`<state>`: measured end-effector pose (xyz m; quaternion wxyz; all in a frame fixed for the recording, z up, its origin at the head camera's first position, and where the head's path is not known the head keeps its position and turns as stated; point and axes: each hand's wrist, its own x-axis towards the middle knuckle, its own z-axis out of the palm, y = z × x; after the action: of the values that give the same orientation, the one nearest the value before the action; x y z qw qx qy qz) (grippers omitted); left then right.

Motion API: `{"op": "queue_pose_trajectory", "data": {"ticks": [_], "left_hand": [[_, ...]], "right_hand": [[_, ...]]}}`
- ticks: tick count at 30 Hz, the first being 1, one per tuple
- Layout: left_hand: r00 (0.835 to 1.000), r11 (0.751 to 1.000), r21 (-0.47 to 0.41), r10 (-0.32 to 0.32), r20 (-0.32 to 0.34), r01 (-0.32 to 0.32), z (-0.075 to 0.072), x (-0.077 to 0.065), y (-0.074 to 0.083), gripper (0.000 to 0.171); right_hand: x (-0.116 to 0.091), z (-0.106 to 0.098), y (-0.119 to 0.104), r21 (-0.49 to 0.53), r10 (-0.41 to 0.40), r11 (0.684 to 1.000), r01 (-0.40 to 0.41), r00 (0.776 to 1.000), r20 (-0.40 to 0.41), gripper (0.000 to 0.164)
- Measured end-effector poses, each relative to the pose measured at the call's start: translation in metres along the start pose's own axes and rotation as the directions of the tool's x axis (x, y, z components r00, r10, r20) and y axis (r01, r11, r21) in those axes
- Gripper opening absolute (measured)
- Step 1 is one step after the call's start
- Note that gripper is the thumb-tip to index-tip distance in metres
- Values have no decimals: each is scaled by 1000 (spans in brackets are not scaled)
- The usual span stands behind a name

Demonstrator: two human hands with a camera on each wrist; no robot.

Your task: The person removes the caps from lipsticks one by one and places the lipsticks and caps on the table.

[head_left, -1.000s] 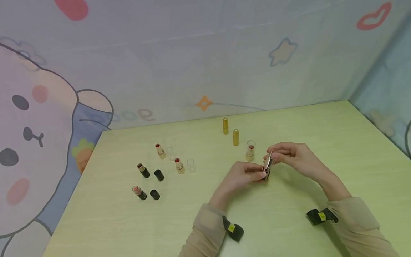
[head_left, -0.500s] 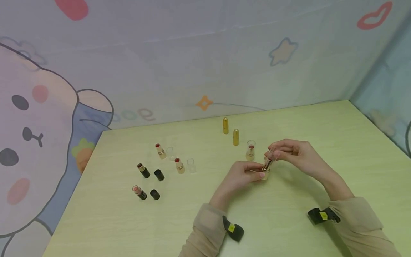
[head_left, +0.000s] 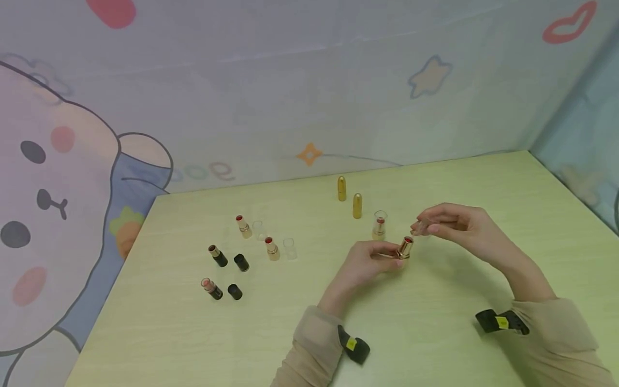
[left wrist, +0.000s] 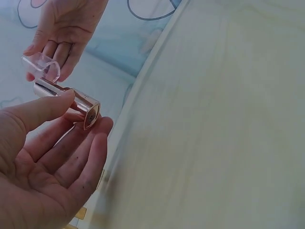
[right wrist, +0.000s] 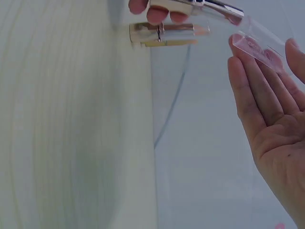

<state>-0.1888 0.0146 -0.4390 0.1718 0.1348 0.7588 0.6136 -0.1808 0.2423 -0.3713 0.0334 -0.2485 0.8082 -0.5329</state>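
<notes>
On the left of the counter (head_left: 155, 333) we see two black lipsticks (head_left: 220, 258) with two black caps (head_left: 242, 263) beside them. Then come two gold lipsticks (head_left: 272, 250) with red tips, and two see-through caps (head_left: 289, 249). Past those are two bullet-shaped gold tubes (head_left: 357, 206), then a covered lipstick (head_left: 379, 227).

Next we find the left hand (head_left: 362, 263), pinching the shiny lipstick (head_left: 404, 250) between thumb and fingers. The shiny lipstick points up and leans a bit to the right, red end on top. Just past that end, up and to the right, is the clear cap (head_left: 422, 227), with a small gap between them. It leans over more than the lipstick does. The right hand (head_left: 464, 223) pinches the cap, so the left is nearer to the lipstick
</notes>
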Motion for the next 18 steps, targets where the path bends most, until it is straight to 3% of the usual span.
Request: {"op": "queue_pose_trajectory", "data": {"ticks": [9, 18], "left_hand": [[999, 1000, -5, 27, -43, -28, 2, -2, 1, 30], [998, 1000, 23, -14, -62, 16, 6, -1, 0, 25]], "right_hand": [[-3, -10, 4, -23, -1, 1000, 4, 995, 99, 22], [-2, -9, 12, -135, 79, 989, -56, 982, 173, 22]]}}
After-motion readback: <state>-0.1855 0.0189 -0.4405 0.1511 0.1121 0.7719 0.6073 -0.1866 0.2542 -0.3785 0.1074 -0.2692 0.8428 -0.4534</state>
